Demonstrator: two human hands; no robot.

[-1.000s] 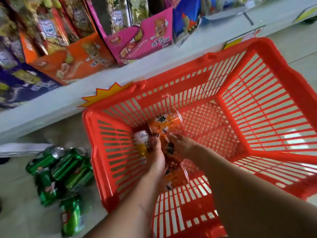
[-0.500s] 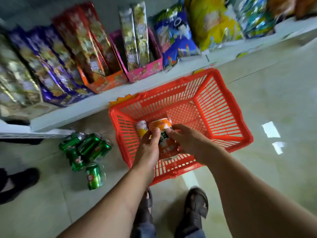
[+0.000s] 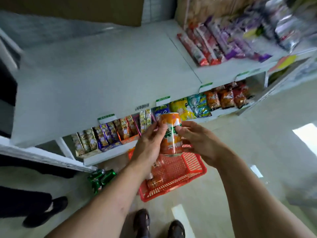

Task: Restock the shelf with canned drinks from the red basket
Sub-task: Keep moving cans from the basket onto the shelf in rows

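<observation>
Lifted clear above the basket (image 3: 193,162) since a moment ago, can (image 3: 170,133) upright and clamped between left hand (image 3: 149,148) and right hand (image 3: 197,143), ready for the bare shelf (image 3: 103,74) beyond.

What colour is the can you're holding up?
Orange, with white and green on its label. The can shows best in the head view, held between both hands.
</observation>
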